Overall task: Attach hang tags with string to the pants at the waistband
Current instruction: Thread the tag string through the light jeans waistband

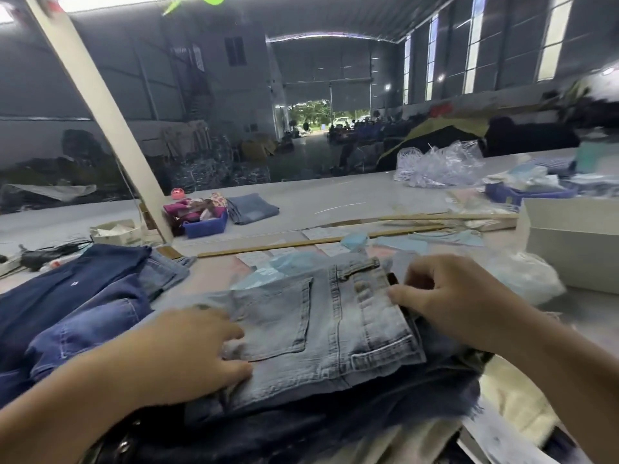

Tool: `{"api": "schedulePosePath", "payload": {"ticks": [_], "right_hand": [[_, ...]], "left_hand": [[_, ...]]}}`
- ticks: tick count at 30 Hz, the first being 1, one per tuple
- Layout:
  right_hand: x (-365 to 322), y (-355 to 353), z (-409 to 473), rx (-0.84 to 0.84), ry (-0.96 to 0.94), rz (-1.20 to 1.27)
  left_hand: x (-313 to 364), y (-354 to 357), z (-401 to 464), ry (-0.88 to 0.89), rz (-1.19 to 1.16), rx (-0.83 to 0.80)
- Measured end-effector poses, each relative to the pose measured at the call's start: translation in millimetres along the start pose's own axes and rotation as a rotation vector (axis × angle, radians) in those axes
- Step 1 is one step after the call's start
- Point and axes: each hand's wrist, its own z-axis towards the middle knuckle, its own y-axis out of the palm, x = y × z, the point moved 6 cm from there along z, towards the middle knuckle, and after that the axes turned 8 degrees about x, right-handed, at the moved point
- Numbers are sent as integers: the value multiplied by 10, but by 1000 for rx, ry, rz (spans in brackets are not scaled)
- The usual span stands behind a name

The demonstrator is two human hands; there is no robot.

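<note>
Pants point(318, 326) lay atop the denim stack point(301, 423) | my left hand point(187, 356) pressed them flat, fingers straight, to steady | right hand point(445, 296) pinched the waistband point(375, 296) edge, fingers curled | 0 tags seen.

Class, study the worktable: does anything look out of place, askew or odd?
Nothing looks damaged or spilled. The light-wash jeans lie folded on the stack under the left hand; the right hand pinches the waistband edge. Dark jeans beside them lie rumpled, not folded.
</note>
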Motion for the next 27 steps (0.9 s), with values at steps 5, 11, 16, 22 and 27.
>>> {"api": "schedulePosePath", "payload": {"ticks": [5,11,16,22,27], "right_hand": [[-205,95,-168,-47,-69,268],[-471,294,-338,-97,-236,368],[-295,272,-325,71,-146,491],[-314,351,-287,95,-96,169],[-412,479,-171,-72,-94,105]], "left_hand": [[713,-549,307,-50,-761,96],[1044,-198,384,-102,-1279,-145],[913,97,304,-202,-1549,30],[870,171,240,-204,-1670,119],[844,208,254,-263,-1639,131]]}}
